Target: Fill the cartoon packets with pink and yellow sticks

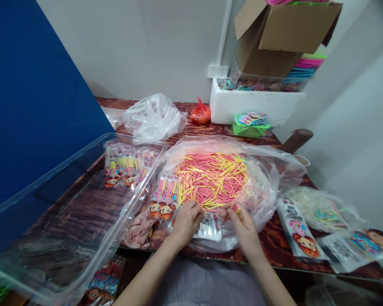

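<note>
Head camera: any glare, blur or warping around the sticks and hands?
Head view: soft even light, no hard shadows; the sticks, left hand and right hand are sharp at centre; mild sheen on the plastic bag holding them; the clear bin at lower left is smeared; the packets at the right edge look stretched and soft.

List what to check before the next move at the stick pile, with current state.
1. Near edge of stick pile reached by left hand and right hand: ok.
2. Sticks held in either grip: hidden, cannot tell.
3. Position of packet between the hands: ok.
4. Mouth of packet open: cannot tell.
5. Placement of filled packets inside clear tray: ok.
</note>
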A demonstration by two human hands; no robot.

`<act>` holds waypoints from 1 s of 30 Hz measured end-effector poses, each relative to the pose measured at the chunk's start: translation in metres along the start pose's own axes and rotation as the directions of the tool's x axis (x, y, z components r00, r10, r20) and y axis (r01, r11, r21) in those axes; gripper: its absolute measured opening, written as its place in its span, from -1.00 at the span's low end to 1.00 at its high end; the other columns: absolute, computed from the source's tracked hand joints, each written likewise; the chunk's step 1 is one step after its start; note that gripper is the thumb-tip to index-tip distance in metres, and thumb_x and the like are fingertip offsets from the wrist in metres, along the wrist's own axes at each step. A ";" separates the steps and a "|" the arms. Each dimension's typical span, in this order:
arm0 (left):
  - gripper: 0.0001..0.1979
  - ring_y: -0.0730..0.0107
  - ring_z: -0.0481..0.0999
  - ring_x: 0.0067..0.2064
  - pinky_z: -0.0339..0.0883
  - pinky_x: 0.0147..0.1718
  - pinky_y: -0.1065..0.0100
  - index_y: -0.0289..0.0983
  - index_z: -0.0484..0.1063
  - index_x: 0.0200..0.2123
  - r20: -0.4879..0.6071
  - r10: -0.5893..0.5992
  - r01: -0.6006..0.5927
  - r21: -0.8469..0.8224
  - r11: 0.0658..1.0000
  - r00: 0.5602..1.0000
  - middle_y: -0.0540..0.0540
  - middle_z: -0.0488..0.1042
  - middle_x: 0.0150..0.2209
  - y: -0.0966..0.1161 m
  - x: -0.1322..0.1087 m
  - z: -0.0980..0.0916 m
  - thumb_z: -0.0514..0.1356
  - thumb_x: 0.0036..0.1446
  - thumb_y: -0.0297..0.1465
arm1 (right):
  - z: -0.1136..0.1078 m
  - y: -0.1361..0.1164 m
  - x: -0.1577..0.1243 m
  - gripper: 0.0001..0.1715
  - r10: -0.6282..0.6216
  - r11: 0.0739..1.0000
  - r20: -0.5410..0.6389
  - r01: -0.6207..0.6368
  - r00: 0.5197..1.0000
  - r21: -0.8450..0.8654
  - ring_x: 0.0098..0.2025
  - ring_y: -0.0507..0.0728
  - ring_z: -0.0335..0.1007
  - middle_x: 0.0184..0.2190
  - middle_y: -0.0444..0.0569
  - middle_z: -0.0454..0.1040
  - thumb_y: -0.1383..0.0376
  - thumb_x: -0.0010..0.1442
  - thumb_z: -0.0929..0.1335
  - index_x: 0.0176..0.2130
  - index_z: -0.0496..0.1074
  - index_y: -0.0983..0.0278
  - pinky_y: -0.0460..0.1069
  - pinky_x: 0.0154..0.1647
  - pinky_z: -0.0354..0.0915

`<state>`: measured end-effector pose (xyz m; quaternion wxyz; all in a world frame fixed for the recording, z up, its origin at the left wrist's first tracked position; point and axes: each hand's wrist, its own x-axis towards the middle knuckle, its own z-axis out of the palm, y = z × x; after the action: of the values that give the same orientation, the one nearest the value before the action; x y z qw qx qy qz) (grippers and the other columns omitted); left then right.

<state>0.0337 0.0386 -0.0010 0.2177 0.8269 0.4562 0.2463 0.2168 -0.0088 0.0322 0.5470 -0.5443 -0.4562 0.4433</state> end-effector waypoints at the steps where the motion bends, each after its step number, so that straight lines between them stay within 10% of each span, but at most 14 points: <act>1: -0.80 0.36 0.37 -0.30 0.14 -0.34 0.38 -0.27 0.39 -0.47 -0.010 0.026 -0.026 0.027 0.999 1.000 -0.04 0.39 -0.39 0.000 -0.001 0.000 0.17 0.23 -0.46 | -0.007 0.000 0.007 -0.74 0.015 1.000 -0.029 -0.015 0.999 0.000 -0.43 0.07 0.36 -0.45 -0.12 0.44 0.08 0.22 0.32 -0.24 0.38 0.22 -0.05 -0.35 0.30; 7: -0.82 0.31 0.34 -0.29 0.16 -0.30 0.32 -0.29 0.43 -0.43 -0.039 0.207 -0.197 0.189 0.962 0.977 -0.06 0.41 -0.38 -0.002 -0.006 0.003 0.14 0.25 -0.47 | -0.025 0.007 0.054 -0.78 -0.058 0.888 0.088 0.091 0.994 -0.450 -0.46 0.10 0.33 -0.45 -0.11 0.39 0.17 0.27 0.22 -0.32 0.34 0.22 -0.03 -0.42 0.23; 13: -0.85 0.29 0.35 -0.26 0.21 -0.26 0.29 -0.29 0.46 -0.30 -0.034 0.226 -0.218 0.159 0.963 0.974 -0.08 0.42 -0.33 -0.001 -0.005 -0.003 0.10 0.27 -0.47 | -0.015 0.003 0.086 -0.70 -0.071 0.135 0.468 0.474 0.881 -0.870 -0.25 0.16 0.33 -0.26 0.05 0.41 0.54 0.20 0.19 -0.16 0.37 0.28 -0.01 -0.26 0.15; 16: -0.80 0.30 0.37 -0.24 0.24 -0.26 0.31 -0.28 0.48 -0.18 -0.100 0.191 -0.179 0.114 0.977 0.977 -0.11 0.42 -0.28 0.000 -0.004 -0.008 0.04 0.30 -0.48 | -0.011 0.000 0.094 -0.73 -0.010 -0.003 0.533 0.533 0.846 -0.846 -0.27 0.17 0.32 -0.28 0.07 0.42 0.56 0.17 0.23 -0.18 0.38 0.32 0.00 -0.26 0.13; 22: -0.74 0.30 0.39 -0.23 0.27 -0.28 0.33 -0.28 0.47 -0.10 -0.226 0.066 -0.082 -0.061 0.995 0.972 -0.13 0.42 -0.29 -0.002 -0.008 -0.020 -0.01 0.33 -0.45 | -0.022 -0.001 0.103 -0.81 -0.129 0.113 0.458 0.472 0.879 -0.874 -0.27 0.15 0.28 -0.29 0.04 0.36 0.49 0.22 0.20 -0.30 0.34 0.28 -0.01 -0.26 0.15; 26: -0.84 0.32 0.45 -0.24 0.29 -0.24 0.35 -0.28 0.47 -0.20 -0.291 -0.090 0.015 -0.250 0.968 0.952 -0.10 0.46 -0.31 -0.005 -0.009 -0.028 0.08 0.30 -0.42 | -0.027 -0.004 0.107 -0.77 -0.265 0.589 0.188 0.313 0.946 -0.745 -0.25 0.17 0.28 -0.35 -0.02 0.32 0.31 0.22 0.24 -0.49 0.25 0.22 0.03 -0.19 0.19; 30: -0.82 0.35 0.47 -0.31 0.28 -0.30 0.37 -0.26 0.48 -0.30 -0.285 -0.154 0.043 -0.361 0.932 0.946 -0.05 0.46 -0.37 -0.005 -0.009 -0.037 0.08 0.29 -0.40 | -0.017 -0.011 0.088 -0.64 -0.021 0.945 0.075 0.044 0.997 -0.323 -0.35 0.17 0.36 -0.51 -0.08 0.39 0.02 0.11 0.34 -0.49 0.30 0.22 0.06 -0.23 0.26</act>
<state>0.0040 0.0387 0.0230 0.2995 0.7019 0.4749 0.4384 0.2501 0.0744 0.0446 0.4408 -0.6033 -0.5509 0.3718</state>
